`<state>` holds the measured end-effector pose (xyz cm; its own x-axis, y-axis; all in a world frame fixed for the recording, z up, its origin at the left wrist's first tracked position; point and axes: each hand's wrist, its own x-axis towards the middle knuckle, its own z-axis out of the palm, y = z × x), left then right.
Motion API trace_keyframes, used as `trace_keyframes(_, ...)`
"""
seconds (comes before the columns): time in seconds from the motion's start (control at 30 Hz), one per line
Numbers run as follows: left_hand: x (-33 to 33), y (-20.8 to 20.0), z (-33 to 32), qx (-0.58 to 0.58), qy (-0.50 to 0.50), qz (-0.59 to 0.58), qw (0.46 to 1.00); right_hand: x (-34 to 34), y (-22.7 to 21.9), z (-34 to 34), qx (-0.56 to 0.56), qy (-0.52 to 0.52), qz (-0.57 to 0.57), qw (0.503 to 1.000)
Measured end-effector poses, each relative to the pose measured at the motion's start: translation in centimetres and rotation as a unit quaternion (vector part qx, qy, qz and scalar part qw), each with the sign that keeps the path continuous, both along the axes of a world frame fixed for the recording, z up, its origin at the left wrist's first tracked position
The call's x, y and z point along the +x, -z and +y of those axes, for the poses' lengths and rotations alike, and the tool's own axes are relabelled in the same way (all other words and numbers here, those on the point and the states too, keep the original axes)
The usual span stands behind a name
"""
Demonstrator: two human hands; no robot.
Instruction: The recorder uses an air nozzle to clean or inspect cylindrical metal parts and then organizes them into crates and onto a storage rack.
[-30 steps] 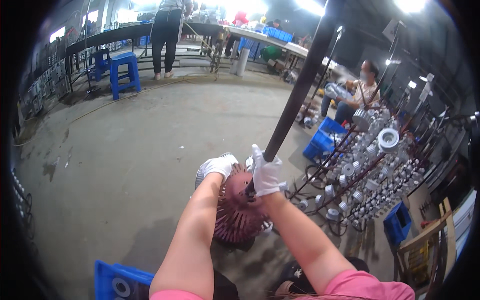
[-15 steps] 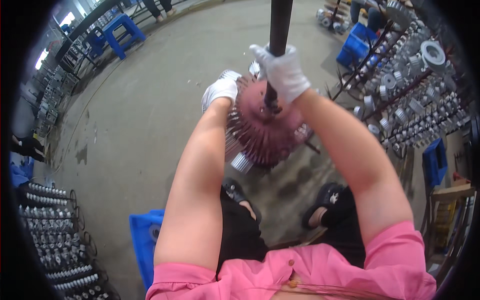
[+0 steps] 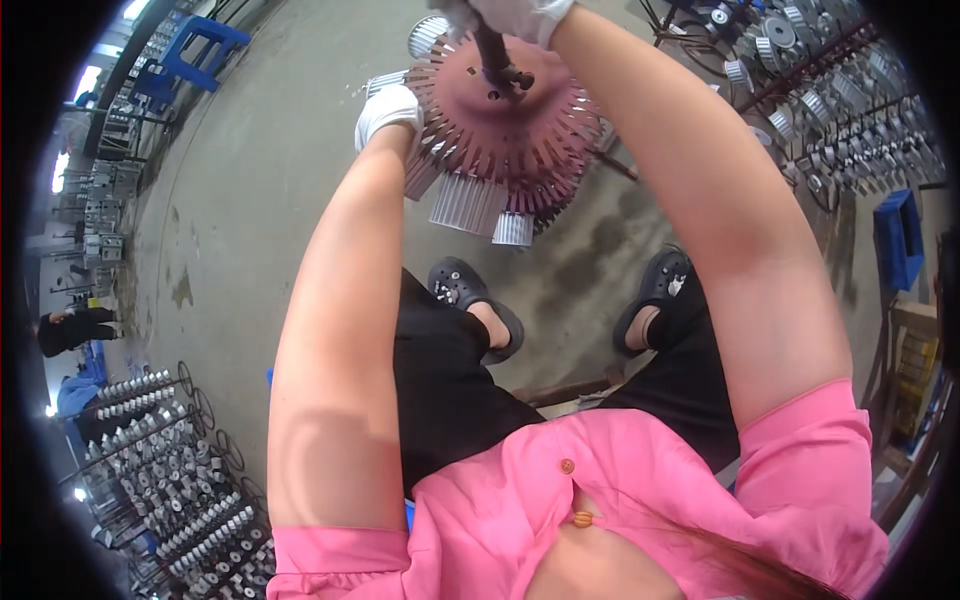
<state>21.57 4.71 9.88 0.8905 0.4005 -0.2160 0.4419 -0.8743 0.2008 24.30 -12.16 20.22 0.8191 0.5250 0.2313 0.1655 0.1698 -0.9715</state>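
A dark reddish rack of stacked slotted discs (image 3: 470,90) surrounds a dark upright pole (image 3: 490,50). Ribbed metal cylinders hang at its rim, among them a wide one (image 3: 467,203) and a smaller one (image 3: 513,228) on the near side. My left hand (image 3: 390,115), in a white glove, is at the rack's left edge, beside another ribbed cylinder (image 3: 386,82); its fingers are hidden. My right hand (image 3: 525,15), also gloved, is closed around the pole at the top edge of the view, which cuts it off.
Racks of metal parts stand at the right (image 3: 850,90) and lower left (image 3: 180,470). A blue stool (image 3: 195,50) is at the far left, and a blue crate (image 3: 898,240) at the right. My dark clogs (image 3: 475,300) are below the rack. Another person (image 3: 75,330) is at the left.
The view has tilted down, so the slotted rack and both hands sit higher in it. My left hand has come nearer relative to the rack's middle. My right hand stays at the pole.
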Motion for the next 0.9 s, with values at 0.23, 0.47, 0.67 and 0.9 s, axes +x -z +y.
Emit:
trace_keyframes(0.23, -1.2, 3.2, 4.2, -0.104, 0.062, -0.124, 0.985, -3.0, 0.6, 1.6, -0.176, 0.181, -0.133, 0.959)
trace_keyframes(0.47, -3.0, 0.7, -0.7, -0.337, -0.177, -0.172, 0.909, -2.8, 1.8, 1.3, -0.067, 0.201, -0.122, 0.970)
trace_keyframes(0.67, -2.9, 1.9, 1.8, -0.268, -0.168, -0.143, 0.938, -3.8, 2.1, 2.2, -0.080, 0.274, -0.095, 0.954)
trace_keyframes(0.9, -5.6, 3.0, 6.1, -0.307, -0.113, -0.131, 0.936, -5.0, 1.2, 2.4, -0.036, 0.177, -0.093, 0.979)
